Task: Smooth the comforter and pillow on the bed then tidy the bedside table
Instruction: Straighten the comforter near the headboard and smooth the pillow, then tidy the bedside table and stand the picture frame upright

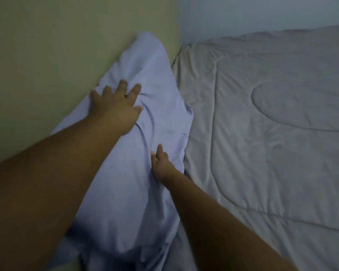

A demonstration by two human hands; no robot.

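Two bare hands, both on one pillow (129, 145). Pillow: pale lilac-blue case, creased, lying lengthwise along the beige headboard (47, 55), its far end propped up against that panel, its near end running down under the forearms. Left hand (115, 106): flat on the upper half of the pillow, palm down, fingers (123, 85) spread wide, gripping nothing; fabric puckers just beyond the fingertips. Right hand (161, 163): lower and nearer, on the pillow's right edge, fingers partly curled into the cloth; whether it pinches a fold or merely presses cannot be told. Comforter (262, 124): grey, quilted with curved stitch lines, spread over the bed just beside the pillow on the right, its near edge rumpled where it meets the pillow. Wall (262, 14): pale blue, behind the comforter.
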